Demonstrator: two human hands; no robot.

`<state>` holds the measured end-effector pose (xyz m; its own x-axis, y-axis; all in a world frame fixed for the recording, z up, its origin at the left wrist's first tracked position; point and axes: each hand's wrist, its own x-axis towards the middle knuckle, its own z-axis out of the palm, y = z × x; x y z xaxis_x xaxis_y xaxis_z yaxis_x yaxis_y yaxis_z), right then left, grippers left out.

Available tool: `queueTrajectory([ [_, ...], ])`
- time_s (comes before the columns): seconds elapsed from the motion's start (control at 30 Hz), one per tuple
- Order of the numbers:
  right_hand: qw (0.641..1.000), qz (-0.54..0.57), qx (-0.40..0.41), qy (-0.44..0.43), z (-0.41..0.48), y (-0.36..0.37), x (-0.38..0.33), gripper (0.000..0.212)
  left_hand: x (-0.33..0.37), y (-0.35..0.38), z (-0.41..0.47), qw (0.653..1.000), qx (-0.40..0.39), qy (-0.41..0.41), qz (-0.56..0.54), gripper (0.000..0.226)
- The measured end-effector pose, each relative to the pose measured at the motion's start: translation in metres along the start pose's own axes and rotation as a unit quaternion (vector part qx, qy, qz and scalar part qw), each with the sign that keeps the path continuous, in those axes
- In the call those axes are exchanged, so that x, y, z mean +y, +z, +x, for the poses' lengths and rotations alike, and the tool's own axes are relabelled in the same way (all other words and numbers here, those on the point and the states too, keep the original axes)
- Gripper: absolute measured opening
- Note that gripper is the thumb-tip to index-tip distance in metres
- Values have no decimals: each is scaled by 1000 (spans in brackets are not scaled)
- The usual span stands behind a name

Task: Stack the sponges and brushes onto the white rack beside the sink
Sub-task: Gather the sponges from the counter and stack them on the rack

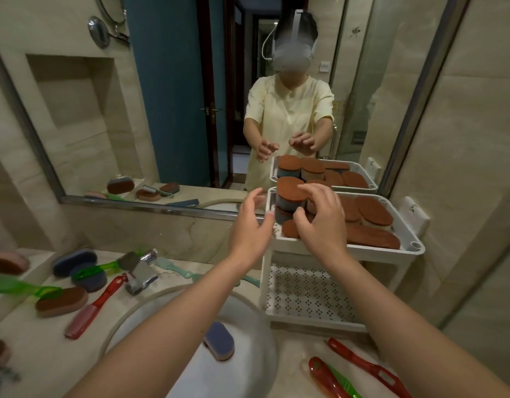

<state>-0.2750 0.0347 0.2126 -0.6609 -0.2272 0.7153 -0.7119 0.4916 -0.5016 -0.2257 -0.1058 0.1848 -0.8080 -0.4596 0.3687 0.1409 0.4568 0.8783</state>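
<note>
The white rack (pixel 411 242) stands right of the sink, its top tray filled with several brown-topped sponges (pixel 374 212). A stack of grey sponges with a brown top (pixel 288 191) rises at the tray's near-left corner. My left hand (pixel 252 225) hovers open just left of that stack. My right hand (pixel 322 216) curls open over its right side, holding nothing. A blue sponge (pixel 219 340) lies in the sink. More sponges (pixel 61 301) and a red brush (pixel 96 305) lie on the counter at left.
The rack's perforated lower shelf (pixel 305 294) holds nothing. A chrome faucet (pixel 139 271) stands behind the sink basin (pixel 139 320). Red and green brushes (pixel 363 366) lie on the counter at front right. A mirror covers the wall behind.
</note>
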Motion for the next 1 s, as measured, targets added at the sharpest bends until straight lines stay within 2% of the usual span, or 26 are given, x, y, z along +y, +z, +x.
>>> queueTrajectory([
  [0.1,995,87,-10,-36,-11,21,-33,37,-12,-26,-16,999,39,-11,-13,39],
  [0.2,989,130,-48,-47,-22,48,-62,38,-29,-60,-30,997,69,-22,2,39],
  [0.37,976,157,-146,-33,-41,103,-101,44,-62,-125,-49,990,119,-65,35,44],
  [0.63,942,179,-283,16,-74,198,-165,49,-128,-224,-73,971,193,-129,47,40],
  [1.0,908,155,-388,44,-120,327,-235,48,-223,-338,-104,949,181,-246,75,32],
])
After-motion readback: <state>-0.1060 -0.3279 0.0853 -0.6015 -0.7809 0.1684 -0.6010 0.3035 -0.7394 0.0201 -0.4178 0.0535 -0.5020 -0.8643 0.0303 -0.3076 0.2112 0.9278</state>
